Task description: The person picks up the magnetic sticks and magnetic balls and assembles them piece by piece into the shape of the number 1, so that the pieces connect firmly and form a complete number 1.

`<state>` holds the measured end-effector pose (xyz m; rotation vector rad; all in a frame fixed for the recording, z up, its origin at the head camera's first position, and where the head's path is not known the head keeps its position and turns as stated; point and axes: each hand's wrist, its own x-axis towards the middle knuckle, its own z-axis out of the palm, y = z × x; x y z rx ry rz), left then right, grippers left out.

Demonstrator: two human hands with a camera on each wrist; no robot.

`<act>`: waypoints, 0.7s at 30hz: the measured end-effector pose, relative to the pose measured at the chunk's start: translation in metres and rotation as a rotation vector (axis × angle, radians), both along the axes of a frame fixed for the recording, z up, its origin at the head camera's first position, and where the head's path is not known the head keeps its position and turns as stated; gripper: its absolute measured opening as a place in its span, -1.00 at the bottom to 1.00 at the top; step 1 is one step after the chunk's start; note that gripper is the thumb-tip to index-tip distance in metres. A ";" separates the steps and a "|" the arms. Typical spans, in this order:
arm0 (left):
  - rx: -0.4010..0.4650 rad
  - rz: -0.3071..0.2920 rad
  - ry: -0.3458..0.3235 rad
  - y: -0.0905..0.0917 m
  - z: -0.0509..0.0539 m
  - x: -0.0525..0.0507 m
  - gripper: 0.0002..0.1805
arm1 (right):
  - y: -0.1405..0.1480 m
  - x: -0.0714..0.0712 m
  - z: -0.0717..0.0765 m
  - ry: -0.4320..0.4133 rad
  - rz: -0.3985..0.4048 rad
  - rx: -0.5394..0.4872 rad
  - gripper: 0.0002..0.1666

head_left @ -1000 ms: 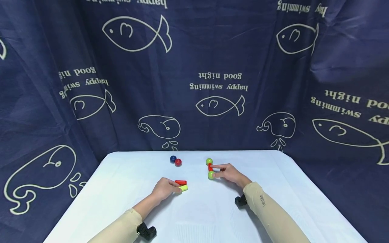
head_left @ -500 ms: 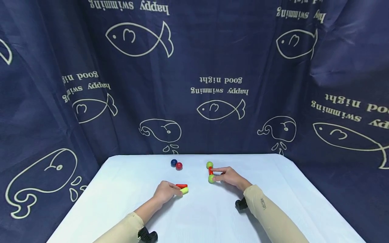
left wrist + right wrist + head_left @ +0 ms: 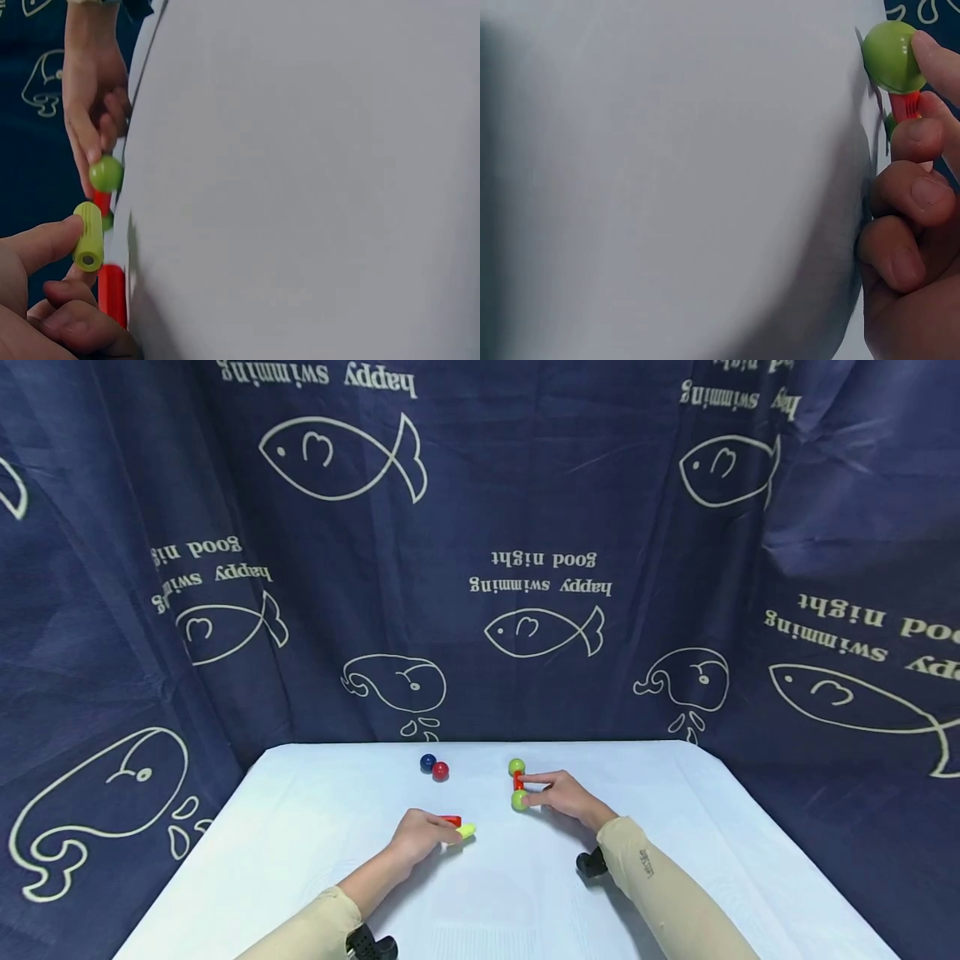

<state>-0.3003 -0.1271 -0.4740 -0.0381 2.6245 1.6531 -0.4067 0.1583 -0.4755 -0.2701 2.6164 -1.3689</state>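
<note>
In the head view my left hand (image 3: 422, 838) pinches a short yellow-green rod (image 3: 89, 238) between thumb and fingers, and a shadow shows under it. Just behind it a red rod (image 3: 452, 821) lies on the table, partly hidden by the fingers. My right hand (image 3: 567, 798) holds a dumbbell-like piece made of a red rod (image 3: 518, 782) with a green ball (image 3: 517, 767) at the far end and another green ball (image 3: 520, 800) at the near end. The right wrist view shows the thumb on the near ball (image 3: 891, 57), with the other fingers curled below.
A dark blue ball (image 3: 427, 763) and a red ball (image 3: 440, 771) sit side by side near the back of the white table (image 3: 360, 793). Behind the table hangs a dark blue curtain (image 3: 465, 693) printed with fish and whales.
My left hand has shifted a little to the right with the yellow-green rod, which now tilts upward at its right end. The right hand has barely moved.
</note>
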 end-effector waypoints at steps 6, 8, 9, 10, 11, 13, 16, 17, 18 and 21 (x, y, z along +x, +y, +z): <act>0.078 0.002 -0.016 0.015 0.001 0.000 -0.72 | -0.003 0.000 0.002 0.000 0.000 0.005 -0.36; 0.112 0.011 -0.027 0.018 0.001 0.000 -0.71 | -0.004 0.000 0.002 0.003 0.003 -0.001 -0.34; 0.132 0.018 -0.035 0.019 0.001 0.000 -0.71 | -0.004 0.000 0.002 0.002 0.002 -0.003 -0.34; 0.153 0.027 -0.040 0.021 0.001 0.000 -0.71 | -0.005 0.000 0.001 0.005 0.003 -0.004 -0.34; 0.169 0.038 -0.043 0.022 0.001 0.000 -0.70 | -0.006 -0.001 0.000 0.008 0.004 -0.006 -0.35; 0.198 0.067 -0.046 0.026 0.002 0.002 -0.70 | -0.007 -0.001 -0.001 0.012 0.002 -0.007 -0.37; 0.230 0.116 -0.033 0.035 0.001 0.003 -0.70 | -0.007 -0.001 -0.002 0.011 -0.003 -0.008 -0.38; 0.231 0.129 -0.026 0.038 0.001 0.003 -0.71 | -0.006 0.000 -0.001 0.009 -0.005 -0.011 -0.38; 0.239 0.142 -0.022 0.042 0.001 0.002 -0.71 | -0.005 0.000 -0.001 0.006 -0.007 -0.006 -0.36; 0.242 0.165 -0.007 0.050 0.002 -0.002 -0.72 | -0.004 -0.003 0.001 -0.001 -0.012 0.003 -0.34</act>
